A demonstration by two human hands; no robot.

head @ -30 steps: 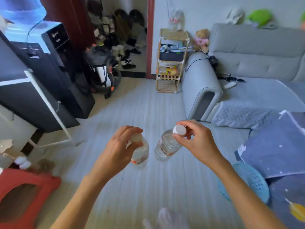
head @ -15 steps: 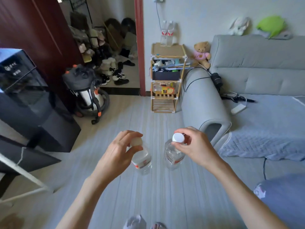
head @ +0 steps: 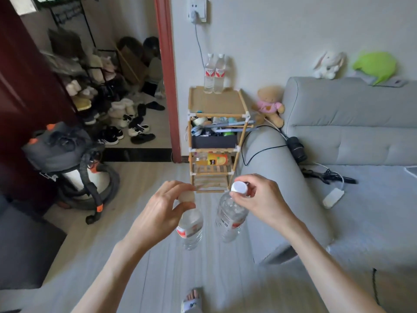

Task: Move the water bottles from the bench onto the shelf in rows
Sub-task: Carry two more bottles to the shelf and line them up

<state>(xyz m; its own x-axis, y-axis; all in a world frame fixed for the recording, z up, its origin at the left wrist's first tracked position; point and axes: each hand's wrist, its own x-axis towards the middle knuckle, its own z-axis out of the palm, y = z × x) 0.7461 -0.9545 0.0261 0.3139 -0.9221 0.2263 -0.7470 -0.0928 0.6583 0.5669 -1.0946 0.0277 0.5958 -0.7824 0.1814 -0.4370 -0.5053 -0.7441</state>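
My left hand (head: 163, 210) grips one clear water bottle (head: 190, 228) by its cap, so it hangs down over the floor. My right hand (head: 259, 199) pinches the white cap of a second bottle (head: 230, 220), which hangs beside the first. Straight ahead against the wall stands a small bamboo shelf (head: 215, 101). Two more water bottles (head: 214, 74) with red labels stand side by side at the back of its top board. The bench is out of view.
A grey sofa (head: 338, 136) runs along the right, its armrest next to the shelf. A vacuum cleaner (head: 70, 166) stands at the left by a doorway with several shoes. A cable and charger lie on the sofa. My sandalled foot (head: 191, 300) shows below.
The view has turned and moved toward the shelf, which is now larger and centred. Both hands still carry their bottles by the caps, held lower in the frame.
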